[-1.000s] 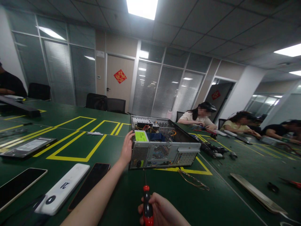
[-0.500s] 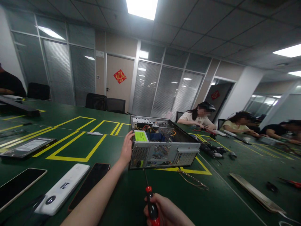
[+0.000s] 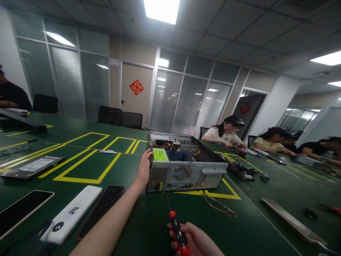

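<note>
Here, left hand [image 3: 144, 168] flat against computer case [image 3: 186, 172], fingers open, right hand [image 3: 198, 242] fingers wrapped round screwdriver [image 3: 178, 233]

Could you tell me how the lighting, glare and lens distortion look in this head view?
Head view: the ceiling panel is blown out to white, and light reflections streak the glass partitions; the wide lens leans walls and ceiling lines outward at the edges; the computer case is sharp, while the right hand and screwdriver are cut off by the bottom edge.
</note>
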The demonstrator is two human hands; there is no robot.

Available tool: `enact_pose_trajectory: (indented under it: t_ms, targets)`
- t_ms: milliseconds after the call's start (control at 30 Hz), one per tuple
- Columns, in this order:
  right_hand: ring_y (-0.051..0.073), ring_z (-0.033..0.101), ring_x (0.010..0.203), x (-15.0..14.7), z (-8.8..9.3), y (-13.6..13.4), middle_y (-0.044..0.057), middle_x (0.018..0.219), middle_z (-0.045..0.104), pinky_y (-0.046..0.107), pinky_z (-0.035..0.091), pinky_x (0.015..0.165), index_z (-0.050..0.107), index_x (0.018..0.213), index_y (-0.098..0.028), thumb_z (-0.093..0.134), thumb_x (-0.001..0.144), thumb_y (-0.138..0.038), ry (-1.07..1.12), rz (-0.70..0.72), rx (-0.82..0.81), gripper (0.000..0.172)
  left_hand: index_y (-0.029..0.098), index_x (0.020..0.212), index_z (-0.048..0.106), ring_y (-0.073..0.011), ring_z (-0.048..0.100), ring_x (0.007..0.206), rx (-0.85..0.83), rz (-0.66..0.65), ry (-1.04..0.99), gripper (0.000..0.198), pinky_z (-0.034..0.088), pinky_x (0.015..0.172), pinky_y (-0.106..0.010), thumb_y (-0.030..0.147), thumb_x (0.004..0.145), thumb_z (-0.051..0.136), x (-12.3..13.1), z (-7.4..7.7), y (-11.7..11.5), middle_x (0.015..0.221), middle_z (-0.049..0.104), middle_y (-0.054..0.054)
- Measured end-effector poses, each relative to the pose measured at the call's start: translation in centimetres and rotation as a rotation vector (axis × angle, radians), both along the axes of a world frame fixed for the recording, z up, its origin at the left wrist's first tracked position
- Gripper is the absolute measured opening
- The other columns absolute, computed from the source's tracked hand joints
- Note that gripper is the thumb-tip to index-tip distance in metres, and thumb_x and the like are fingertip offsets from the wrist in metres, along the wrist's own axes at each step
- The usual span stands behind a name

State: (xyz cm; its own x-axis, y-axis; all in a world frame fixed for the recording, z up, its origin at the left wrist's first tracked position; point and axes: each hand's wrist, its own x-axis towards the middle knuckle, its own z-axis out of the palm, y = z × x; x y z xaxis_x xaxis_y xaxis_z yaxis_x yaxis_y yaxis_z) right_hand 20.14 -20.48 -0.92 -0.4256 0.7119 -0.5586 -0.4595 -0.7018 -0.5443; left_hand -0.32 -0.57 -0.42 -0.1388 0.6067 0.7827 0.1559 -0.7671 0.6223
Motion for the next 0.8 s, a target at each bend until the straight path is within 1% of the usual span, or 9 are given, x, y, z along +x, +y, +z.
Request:
enact_pose_trajectory:
  t_ms: [100,167,267,333,433,467,533,600,800]
  targets:
    - [0.016,0.065,0.065,-0.4,-0.2,-0.1,0.005,0.077,0.068,0.025,0.042,0.061,0.063,0.100,-0.012,0.065,0.075,-0.027,-0.065,0.003,0.007,0.029,0.025,0.123,0.056,-0.0225,0.045,0.134,-0.002,0.005,0.006,0.041,0.035,0.115,-0.046,0.044,0.100,0.028,0.0,0.0,0.0,0.143,0.049,-0.008]
    - [0.015,0.065,0.064,-0.7,-0.4,-0.1,0.004,0.076,0.068,0.025,0.041,0.061,0.062,0.099,-0.013,0.067,0.074,-0.029,-0.095,-0.003,0.015,0.030,0.024,0.123,0.056,-0.0224,0.045,0.134,-0.002,0.009,0.011,0.042,0.035,0.114,-0.046,0.044,0.100,0.027,0.0,0.0,0.0,0.143,0.049,-0.008]
    - [0.014,0.063,0.062,-0.9,-0.6,-0.2,0.003,0.075,0.067,0.025,0.039,0.058,0.062,0.098,-0.013,0.069,0.069,-0.030,-0.103,-0.009,0.077,0.034,0.024,0.123,0.056,-0.0224,0.045,0.134,0.003,0.012,0.007,0.042,0.036,0.114,-0.046,0.044,0.100,0.027,0.1,-0.1,0.1,0.143,0.049,-0.008]
    - [0.013,0.062,0.058,-0.9,-0.4,-0.3,0.003,0.072,0.066,0.025,0.038,0.057,0.063,0.098,-0.013,0.071,0.065,-0.031,-0.098,-0.005,0.154,0.039,0.024,0.122,0.057,-0.0225,0.046,0.134,0.000,0.012,0.000,0.042,0.036,0.114,-0.046,0.044,0.100,0.027,0.1,-0.1,0.2,0.142,0.049,-0.009]
    - [0.011,0.057,0.051,-0.9,0.7,-0.5,0.001,0.068,0.065,0.023,0.034,0.050,0.062,0.102,-0.014,0.070,0.061,-0.033,-0.092,-0.003,0.281,0.047,0.025,0.122,0.057,-0.0225,0.046,0.133,-0.001,0.008,-0.004,0.042,0.036,0.114,-0.046,0.045,0.100,0.027,0.1,-0.1,0.3,0.141,0.050,-0.009]
    - [0.012,0.055,0.051,-0.9,1.2,-0.6,0.000,0.070,0.064,0.023,0.031,0.046,0.061,0.108,-0.016,0.069,0.062,-0.035,-0.094,-0.017,0.302,0.050,0.025,0.122,0.056,-0.0224,0.046,0.134,0.002,0.005,-0.002,0.042,0.035,0.114,-0.046,0.045,0.100,0.027,0.1,-0.1,0.3,0.141,0.050,-0.009]
    - [0.012,0.052,0.050,-1.0,2.3,-0.6,-0.002,0.070,0.063,0.023,0.027,0.041,0.059,0.112,-0.020,0.068,0.062,-0.036,-0.089,-0.059,0.317,0.053,0.025,0.123,0.056,-0.0222,0.045,0.134,0.009,0.001,0.001,0.042,0.035,0.114,-0.046,0.045,0.100,0.027,0.1,-0.1,0.3,0.142,0.049,-0.009]
    - [0.011,0.051,0.050,-1.0,3.1,-0.5,-0.002,0.070,0.062,0.022,0.025,0.039,0.058,0.113,-0.021,0.068,0.063,-0.036,-0.100,-0.106,0.334,0.053,0.025,0.122,0.056,-0.0222,0.045,0.134,0.009,0.002,0.001,0.042,0.035,0.114,-0.046,0.045,0.100,0.027,0.1,-0.1,0.3,0.142,0.049,-0.009]
    - [0.010,0.050,0.051,-1.3,4.2,-0.3,-0.002,0.069,0.061,0.021,0.026,0.040,0.059,0.111,-0.019,0.069,0.063,-0.035,-0.137,-0.148,0.312,0.052,0.025,0.122,0.056,-0.0220,0.045,0.134,-0.007,0.009,0.000,0.042,0.035,0.114,-0.046,0.044,0.100,0.027,0.2,-0.2,0.3,0.142,0.049,-0.009]
